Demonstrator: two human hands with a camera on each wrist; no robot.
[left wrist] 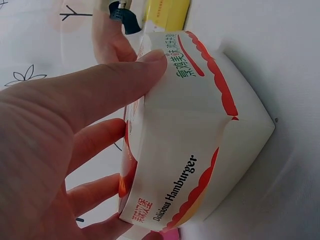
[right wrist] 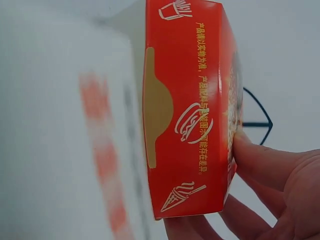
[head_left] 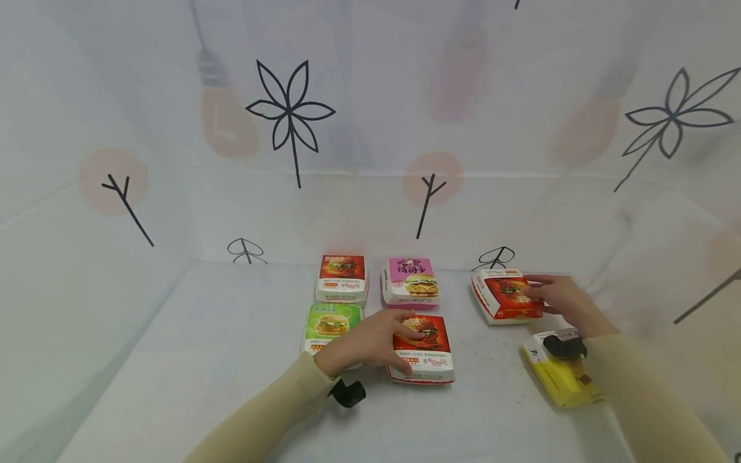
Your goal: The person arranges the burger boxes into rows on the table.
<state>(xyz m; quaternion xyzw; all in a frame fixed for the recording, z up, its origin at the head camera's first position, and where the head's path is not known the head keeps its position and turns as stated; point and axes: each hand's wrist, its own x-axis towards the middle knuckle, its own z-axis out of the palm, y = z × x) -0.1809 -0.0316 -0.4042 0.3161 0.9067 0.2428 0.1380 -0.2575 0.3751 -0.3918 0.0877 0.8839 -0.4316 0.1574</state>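
Observation:
My left hand (head_left: 373,341) spreads over a red-and-white hamburger box (head_left: 431,366) lying flat on the table. In the left wrist view the thumb lies along the white side of this hamburger box (left wrist: 175,125), and the bent fingers reach its top edge. Farther right, my right hand (head_left: 563,299) grips a red hamburger box (head_left: 505,297) by its right end. Seen from the right wrist, the thumb is on the printed top of this red box (right wrist: 185,100) and the other fingers curl around its end.
A yellow-and-white pack (head_left: 558,379) lies below the right wrist. Left of and behind the left hand are a green burger box (head_left: 331,316), another red-and-white box (head_left: 343,280) and a pink box (head_left: 411,283). A printed white cloth (head_left: 359,212) hangs behind them.

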